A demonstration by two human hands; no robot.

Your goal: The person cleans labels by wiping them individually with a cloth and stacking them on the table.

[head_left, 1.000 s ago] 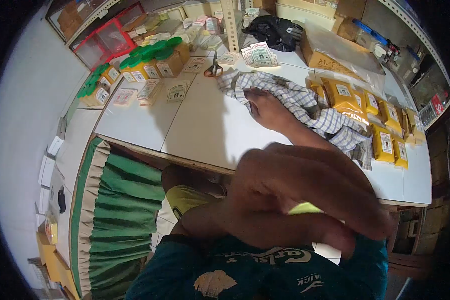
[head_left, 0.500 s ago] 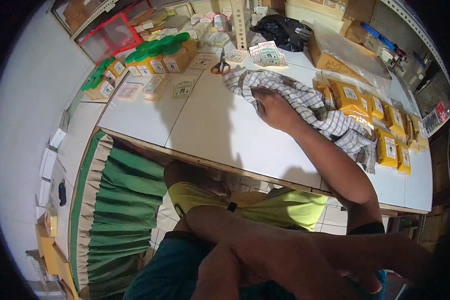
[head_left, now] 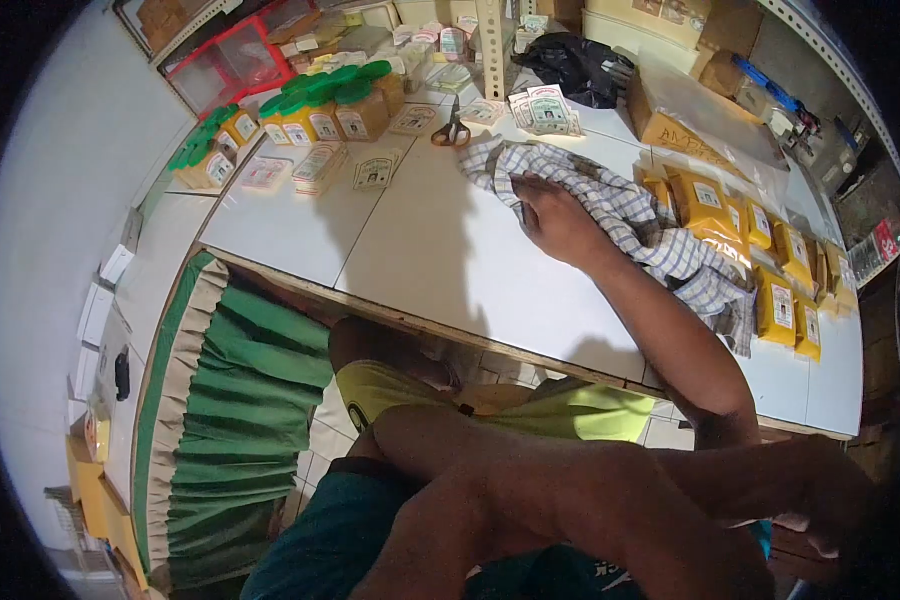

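A crumpled blue-and-white checked cloth lies on the white tiled table. My right hand grips its near left edge with curled fingers. Low in the view and close to the camera, my left hand is in shadow, its fingers apart and part of them cut off or hard to make out. Nothing shows in it. Beyond the cloth's left end are orange-handled scissors. Yellow labelled packets stand and lie to the right of the cloth.
Green-lidded jars and label stacks are at the back left. A black plastic bag, a cardboard box and a metal post stand behind. A green curtain hangs below the table's front edge.
My left hand has dropped lower from in front of the table edge, and its fingers have spread. My right hand stays on the cloth. The view has shifted slightly.
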